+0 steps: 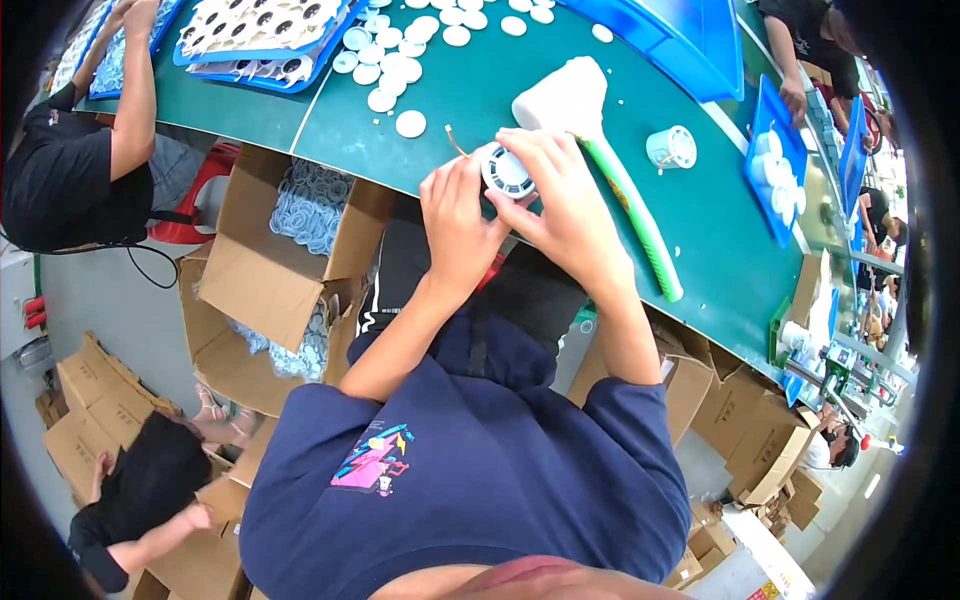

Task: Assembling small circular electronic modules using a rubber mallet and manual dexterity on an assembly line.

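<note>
Between my two hands, just over the near edge of the green table [460, 92], is a small round white housing [507, 172] with a ring of dark slots on its face. A thin brown wire [457, 143] with a small plug sticks out past its far left side. My left hand [459, 218] grips the housing from the left. My right hand [566, 200] is closed round it from the right, with fingers over its top and thumb below. Right beside my right hand lies a mallet [635, 220] with a green handle and a white-wrapped head.
Loose white discs [410, 123] are scattered at the far left, near stacked blue trays [285, 62]. A blue bin [715, 50] stands at the far right. A white cylindrical part [672, 147] and a blue tray [765, 215] lie rightward. Cardboard boxes [262, 262] stand below; co-workers are around.
</note>
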Available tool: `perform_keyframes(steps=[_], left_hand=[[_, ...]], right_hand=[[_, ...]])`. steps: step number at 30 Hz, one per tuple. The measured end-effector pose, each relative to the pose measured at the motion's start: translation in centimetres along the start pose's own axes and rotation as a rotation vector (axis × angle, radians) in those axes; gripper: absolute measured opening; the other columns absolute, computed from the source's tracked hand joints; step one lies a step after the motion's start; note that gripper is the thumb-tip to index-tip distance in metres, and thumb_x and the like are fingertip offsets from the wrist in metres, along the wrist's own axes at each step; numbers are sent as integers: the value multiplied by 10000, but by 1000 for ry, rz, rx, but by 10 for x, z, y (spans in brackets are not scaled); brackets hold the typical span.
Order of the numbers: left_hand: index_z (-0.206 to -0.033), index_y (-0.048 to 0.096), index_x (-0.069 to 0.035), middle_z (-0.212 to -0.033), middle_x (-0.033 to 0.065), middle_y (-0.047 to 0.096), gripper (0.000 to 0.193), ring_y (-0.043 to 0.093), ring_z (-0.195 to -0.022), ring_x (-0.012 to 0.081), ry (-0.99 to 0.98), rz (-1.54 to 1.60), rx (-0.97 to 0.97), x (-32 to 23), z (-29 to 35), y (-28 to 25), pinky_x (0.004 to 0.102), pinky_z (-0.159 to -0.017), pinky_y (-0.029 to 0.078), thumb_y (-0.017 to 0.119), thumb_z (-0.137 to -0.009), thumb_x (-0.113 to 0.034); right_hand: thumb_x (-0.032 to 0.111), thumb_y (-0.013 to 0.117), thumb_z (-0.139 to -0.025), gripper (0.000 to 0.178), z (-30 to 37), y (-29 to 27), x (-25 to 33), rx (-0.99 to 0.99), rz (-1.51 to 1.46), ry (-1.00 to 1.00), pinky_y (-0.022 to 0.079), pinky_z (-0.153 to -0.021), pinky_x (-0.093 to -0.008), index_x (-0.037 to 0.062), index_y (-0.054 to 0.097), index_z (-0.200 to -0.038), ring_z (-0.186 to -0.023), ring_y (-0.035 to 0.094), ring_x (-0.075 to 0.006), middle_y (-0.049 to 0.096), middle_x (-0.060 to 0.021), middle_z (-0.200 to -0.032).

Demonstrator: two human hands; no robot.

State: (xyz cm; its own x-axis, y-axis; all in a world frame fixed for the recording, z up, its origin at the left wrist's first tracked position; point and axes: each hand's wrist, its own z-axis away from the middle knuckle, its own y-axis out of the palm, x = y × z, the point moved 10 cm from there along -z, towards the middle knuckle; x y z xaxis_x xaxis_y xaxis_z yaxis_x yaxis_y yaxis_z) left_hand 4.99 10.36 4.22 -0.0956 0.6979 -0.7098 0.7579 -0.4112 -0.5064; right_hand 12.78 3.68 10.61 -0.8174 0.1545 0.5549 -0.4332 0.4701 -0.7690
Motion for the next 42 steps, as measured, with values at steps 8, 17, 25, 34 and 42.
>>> perform_keyframes(steps=[8,17,25,34,42], left_hand=[[-1288,598,-33,-1140,114,672,593,623,-1131,309,7,-16,-24,-1,0,0,446,-975,414,835,-799,-270],[-1295,596,-39,-1150,109,675,589,624,-1133,303,-3,-13,-15,-1,0,-1,446,-982,413,821,-807,-281],[-1327,583,-41,-1188,111,672,631,620,-1150,305,10,-2,-10,-1,0,1,445,-1001,410,827,-800,-291],[-1403,538,-18,-1241,151,666,709,625,-1155,343,-23,159,-55,-7,-2,-5,465,-988,433,835,-814,-277],[-1360,571,-17,-1202,162,683,643,655,-1104,346,-77,187,22,-9,-9,-8,445,-980,458,834,-825,-257]], right_hand=[[165,764,-857,505,0,-1,3,-7,114,15,464,-1052,-461,-4,587,-1298,-1221,535,-382,626,-167,-1282],[157,769,-853,502,-1,0,0,25,55,70,466,-1049,-463,10,591,-1299,-1217,532,-399,627,-170,-1284],[139,769,-852,513,2,-2,0,27,84,59,471,-1049,-451,14,590,-1316,-1242,526,-395,625,-167,-1319],[101,762,-836,523,6,5,-6,17,-186,199,487,-1046,-439,4,590,-1320,-1284,516,-391,603,-175,-1366],[111,769,-872,413,19,-55,-45,-376,234,236,479,-998,-469,-1,630,-1244,-1163,606,-388,653,-204,-1241]])
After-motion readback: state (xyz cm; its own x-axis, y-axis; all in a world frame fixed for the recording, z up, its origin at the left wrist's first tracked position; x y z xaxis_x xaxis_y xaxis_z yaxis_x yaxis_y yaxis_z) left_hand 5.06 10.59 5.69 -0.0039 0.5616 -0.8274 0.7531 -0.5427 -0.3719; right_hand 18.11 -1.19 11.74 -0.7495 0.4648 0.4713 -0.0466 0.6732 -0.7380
